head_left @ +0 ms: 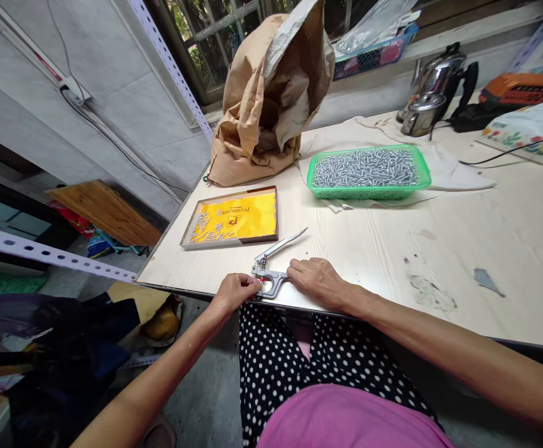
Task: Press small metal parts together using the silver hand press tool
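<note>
A small metal hand press with a long raised lever sits at the near edge of the pale wooden table. My left hand is pinched shut at the tool's left end, fingertips at a small red part; what it holds is too small to name. My right hand rests palm down on the table, its fingers curled against the tool's right side. A shallow brown tray with a yellow liner and several small metal pieces lies just beyond the tool.
A green basket full of small metal parts stands on a white cloth farther back. A crumpled brown paper sack stands at the back left. Two metal kettles, cables and an orange box are at the back right.
</note>
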A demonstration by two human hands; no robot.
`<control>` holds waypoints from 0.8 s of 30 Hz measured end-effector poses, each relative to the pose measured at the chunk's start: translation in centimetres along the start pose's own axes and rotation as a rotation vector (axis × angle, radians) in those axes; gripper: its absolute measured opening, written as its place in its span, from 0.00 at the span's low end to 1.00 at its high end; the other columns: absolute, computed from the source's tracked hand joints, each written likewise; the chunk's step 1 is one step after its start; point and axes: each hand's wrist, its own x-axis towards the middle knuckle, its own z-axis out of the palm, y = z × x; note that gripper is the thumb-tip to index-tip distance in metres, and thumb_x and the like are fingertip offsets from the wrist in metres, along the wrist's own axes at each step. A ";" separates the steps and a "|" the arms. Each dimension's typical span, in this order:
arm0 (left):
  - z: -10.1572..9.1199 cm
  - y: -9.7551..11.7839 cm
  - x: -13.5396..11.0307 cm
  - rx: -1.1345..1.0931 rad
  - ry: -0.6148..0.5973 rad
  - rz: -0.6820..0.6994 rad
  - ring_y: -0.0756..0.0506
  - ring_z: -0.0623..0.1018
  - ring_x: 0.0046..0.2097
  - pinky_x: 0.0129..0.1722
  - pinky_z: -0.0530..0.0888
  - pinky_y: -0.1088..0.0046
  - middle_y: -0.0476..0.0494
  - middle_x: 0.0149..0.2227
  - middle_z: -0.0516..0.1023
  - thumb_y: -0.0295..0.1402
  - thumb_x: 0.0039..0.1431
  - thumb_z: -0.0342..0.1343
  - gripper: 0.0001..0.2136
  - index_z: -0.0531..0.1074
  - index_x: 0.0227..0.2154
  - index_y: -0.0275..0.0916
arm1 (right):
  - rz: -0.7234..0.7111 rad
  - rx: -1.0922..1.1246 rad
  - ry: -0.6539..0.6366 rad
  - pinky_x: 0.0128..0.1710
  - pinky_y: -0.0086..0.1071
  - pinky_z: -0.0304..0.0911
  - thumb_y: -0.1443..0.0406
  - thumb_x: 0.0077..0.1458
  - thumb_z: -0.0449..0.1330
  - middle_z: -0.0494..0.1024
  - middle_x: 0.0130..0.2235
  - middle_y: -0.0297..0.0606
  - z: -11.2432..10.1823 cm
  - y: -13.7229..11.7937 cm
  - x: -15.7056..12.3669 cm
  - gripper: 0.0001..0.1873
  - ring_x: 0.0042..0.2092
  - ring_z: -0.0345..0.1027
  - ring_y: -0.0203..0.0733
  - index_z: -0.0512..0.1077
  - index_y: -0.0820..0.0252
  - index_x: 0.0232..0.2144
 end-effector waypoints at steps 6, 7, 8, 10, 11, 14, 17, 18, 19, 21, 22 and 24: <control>-0.6 0.7 0.6 0.115 -0.113 -0.077 0.50 0.66 0.24 0.25 0.61 0.75 0.51 0.17 0.69 0.46 0.38 0.60 0.16 0.73 0.19 0.35 | 0.052 0.048 -0.026 0.30 0.34 0.49 0.69 0.65 0.50 0.73 0.35 0.38 -0.1 -0.2 0.4 0.09 0.32 0.62 0.38 0.70 0.61 0.35; -0.6 0.7 0.8 0.126 -0.114 -0.088 0.50 0.66 0.24 0.25 0.60 0.75 0.51 0.17 0.68 0.45 0.38 0.60 0.16 0.73 0.19 0.35 | 0.071 0.060 -0.048 0.31 0.34 0.50 0.68 0.65 0.50 0.74 0.35 0.38 -0.4 -0.2 0.4 0.09 0.33 0.63 0.38 0.70 0.61 0.36; -0.5 0.7 0.9 0.133 -0.113 -0.100 0.50 0.65 0.24 0.25 0.60 0.75 0.51 0.17 0.68 0.45 0.38 0.60 0.15 0.73 0.19 0.35 | 0.090 0.074 -0.073 0.32 0.34 0.51 0.67 0.65 0.51 0.74 0.36 0.39 -0.8 -0.2 0.3 0.09 0.34 0.63 0.39 0.70 0.61 0.36; -0.4 0.6 1.0 0.132 -0.110 -0.123 0.51 0.64 0.24 0.25 0.60 0.75 0.51 0.17 0.68 0.44 0.37 0.59 0.15 0.73 0.19 0.35 | 0.113 0.114 -0.111 0.36 0.34 0.55 0.62 0.64 0.53 0.74 0.40 0.41 -1.7 0.1 0.2 0.09 0.39 0.65 0.41 0.71 0.61 0.38; -0.3 0.6 1.1 0.126 -0.109 -0.133 0.51 0.64 0.24 0.25 0.59 0.75 0.51 0.17 0.68 0.44 0.37 0.59 0.15 0.73 0.19 0.35 | 0.120 0.132 -0.115 0.40 0.36 0.57 0.59 0.63 0.55 0.74 0.44 0.43 -2.1 0.4 0.2 0.11 0.43 0.66 0.44 0.71 0.60 0.40; -0.2 0.8 1.1 0.103 -0.104 -0.157 0.51 0.64 0.24 0.25 0.59 0.75 0.52 0.17 0.68 0.44 0.37 0.60 0.14 0.72 0.19 0.35 | 0.142 0.146 -0.124 0.53 0.49 0.54 0.45 0.53 0.61 0.62 0.61 0.55 -2.8 2.0 0.4 0.35 0.59 0.56 0.60 0.66 0.61 0.55; -0.2 1.1 1.0 0.095 -0.103 -0.184 0.51 0.64 0.24 0.25 0.59 0.75 0.52 0.17 0.68 0.43 0.36 0.61 0.14 0.72 0.18 0.35 | 0.143 0.131 -0.251 0.59 0.62 0.43 0.38 0.41 0.64 0.51 0.66 0.61 -2.9 4.1 1.5 0.58 0.66 0.40 0.71 0.54 0.64 0.64; -0.2 1.1 1.1 0.092 -0.104 -0.189 0.51 0.64 0.24 0.25 0.60 0.75 0.52 0.17 0.68 0.42 0.35 0.61 0.14 0.72 0.18 0.35 | 0.132 0.132 -0.307 0.59 0.63 0.41 0.37 0.39 0.64 0.52 0.66 0.61 -2.9 4.7 1.9 0.60 0.66 0.38 0.72 0.53 0.64 0.65; -0.2 1.2 1.1 0.088 -0.106 -0.193 0.50 0.65 0.24 0.25 0.60 0.75 0.52 0.17 0.68 0.42 0.35 0.61 0.13 0.71 0.18 0.35 | 0.121 0.133 -0.355 0.60 0.64 0.40 0.37 0.37 0.65 0.54 0.65 0.61 -3.0 5.2 2.4 0.62 0.66 0.38 0.72 0.53 0.64 0.65; -0.3 1.1 1.2 0.083 -0.107 -0.198 0.50 0.65 0.24 0.25 0.59 0.75 0.52 0.17 0.68 0.42 0.35 0.61 0.13 0.71 0.18 0.36 | 0.102 0.138 -0.410 0.60 0.63 0.42 0.37 0.36 0.65 0.57 0.64 0.59 -3.2 5.8 3.2 0.62 0.65 0.41 0.71 0.54 0.64 0.65; -0.3 1.1 1.2 0.082 -0.105 -0.200 0.50 0.64 0.24 0.25 0.59 0.75 0.52 0.17 0.68 0.42 0.35 0.61 0.13 0.72 0.18 0.36 | 0.096 0.139 -0.422 0.59 0.61 0.44 0.38 0.36 0.66 0.59 0.63 0.58 -3.4 5.9 3.6 0.61 0.64 0.45 0.70 0.54 0.64 0.64; -0.2 1.0 1.2 0.082 -0.099 -0.204 0.51 0.64 0.24 0.25 0.59 0.75 0.52 0.17 0.68 0.43 0.34 0.61 0.14 0.72 0.18 0.35 | 0.100 0.134 -0.431 0.58 0.59 0.48 0.39 0.37 0.66 0.63 0.59 0.57 -3.9 5.7 4.0 0.58 0.60 0.54 0.66 0.57 0.65 0.63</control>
